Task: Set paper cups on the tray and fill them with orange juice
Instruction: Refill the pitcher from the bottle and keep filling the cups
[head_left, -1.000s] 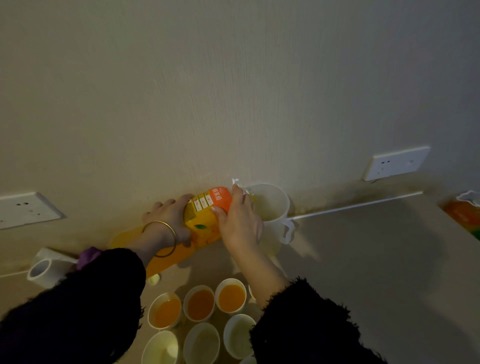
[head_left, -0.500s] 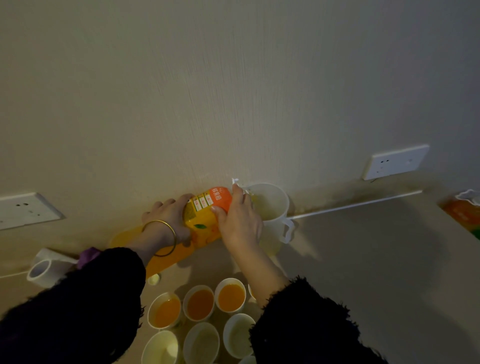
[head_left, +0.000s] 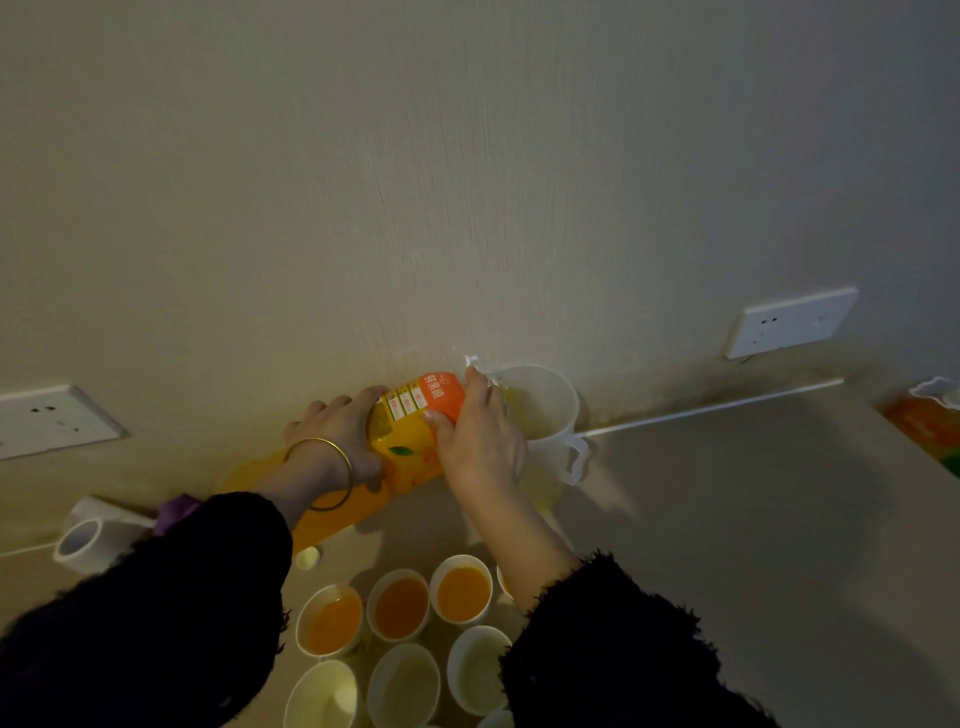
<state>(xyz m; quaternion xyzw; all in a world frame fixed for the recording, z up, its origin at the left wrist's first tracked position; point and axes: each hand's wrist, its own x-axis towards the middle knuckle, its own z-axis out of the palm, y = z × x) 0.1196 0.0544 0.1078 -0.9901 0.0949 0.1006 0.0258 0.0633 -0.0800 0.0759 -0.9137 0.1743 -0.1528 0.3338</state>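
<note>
An orange juice carton (head_left: 410, 439) is tipped nearly flat, its top end over the rim of a white plastic jug (head_left: 545, 415) by the wall. My left hand (head_left: 337, 431) grips the carton's body from behind; my right hand (head_left: 480, 441) grips its top end next to the jug. Below, paper cups stand in rows: three hold orange juice (head_left: 400, 605), and the nearer ones (head_left: 402, 683) look empty. My right forearm hides part of another cup. The tray under the cups cannot be made out.
A roll of white tape (head_left: 85, 535) lies at the left by the wall. A small white cap (head_left: 307, 557) sits near the cups. Wall sockets (head_left: 789, 322) are at left and right. Another orange carton (head_left: 930, 421) is at the right edge.
</note>
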